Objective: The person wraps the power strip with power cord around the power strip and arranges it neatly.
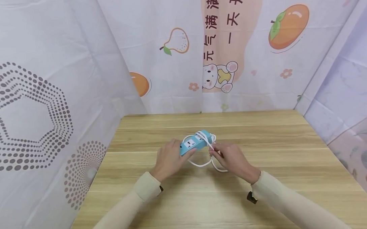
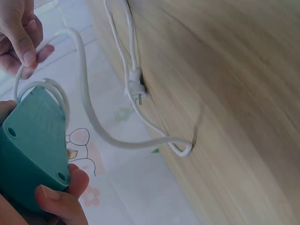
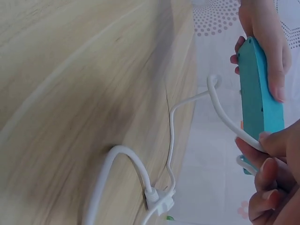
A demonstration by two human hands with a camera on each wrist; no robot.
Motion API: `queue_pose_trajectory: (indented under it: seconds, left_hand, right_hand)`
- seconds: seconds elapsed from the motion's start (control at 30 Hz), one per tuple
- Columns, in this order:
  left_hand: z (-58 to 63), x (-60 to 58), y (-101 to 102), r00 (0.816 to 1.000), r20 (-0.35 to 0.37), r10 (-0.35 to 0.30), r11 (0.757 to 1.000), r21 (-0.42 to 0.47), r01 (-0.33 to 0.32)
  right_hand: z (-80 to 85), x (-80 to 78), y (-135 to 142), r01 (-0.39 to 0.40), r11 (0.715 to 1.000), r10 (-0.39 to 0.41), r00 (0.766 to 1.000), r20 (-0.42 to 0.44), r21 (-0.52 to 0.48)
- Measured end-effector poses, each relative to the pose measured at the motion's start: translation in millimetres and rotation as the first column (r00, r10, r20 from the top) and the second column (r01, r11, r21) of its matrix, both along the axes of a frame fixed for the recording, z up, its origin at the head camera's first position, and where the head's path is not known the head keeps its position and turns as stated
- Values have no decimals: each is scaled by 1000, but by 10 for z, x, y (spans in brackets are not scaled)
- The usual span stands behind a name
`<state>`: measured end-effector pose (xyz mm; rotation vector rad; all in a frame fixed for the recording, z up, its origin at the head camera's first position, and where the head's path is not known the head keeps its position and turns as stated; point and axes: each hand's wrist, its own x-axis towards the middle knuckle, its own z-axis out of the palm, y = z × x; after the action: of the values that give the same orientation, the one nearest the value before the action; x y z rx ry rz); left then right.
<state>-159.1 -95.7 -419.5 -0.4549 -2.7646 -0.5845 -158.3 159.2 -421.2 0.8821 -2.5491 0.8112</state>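
A teal power strip [image 1: 189, 143] with white socket faces is held above the wooden table by my left hand [image 1: 169, 159], which grips it at one end. White cord [image 1: 200, 165] is wound in a few turns round the strip's other end. There my right hand [image 1: 233, 160] pinches the cord between thumb and fingers, as the right wrist view also shows. From the pinch the cord [image 2: 86, 98] hangs in a loop down to the tabletop. Its white plug [image 2: 136, 86] lies on the table, prongs showing in the left wrist view.
The wood-grained table [image 1: 162, 209] reaches back to a printed curtain [image 1: 170, 78] with fruit, a cartoon animal and lettering. Another curtain [image 1: 28, 116] with dotted patterns hangs along the left side, and pale cloth [image 1: 346, 88] hangs at the right.
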Motion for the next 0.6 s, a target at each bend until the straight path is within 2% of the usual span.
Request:
queue_pose_trajectory:
  seconds: [0.33, 0.43, 0.6]
  left_hand:
    - [3, 9, 27, 993, 115, -28, 981, 196, 5]
    - [33, 13, 27, 988, 136, -68, 961, 274, 28]
    - [76, 13, 22, 973, 153, -174, 918, 383, 104]
  right_hand:
    - [-33, 4, -36, -13, 993, 19, 998, 57, -117]
    - [-42, 4, -42, -35, 987, 49, 995, 82, -157]
    - [-88, -10, -35, -75, 977, 95, 991, 94, -202]
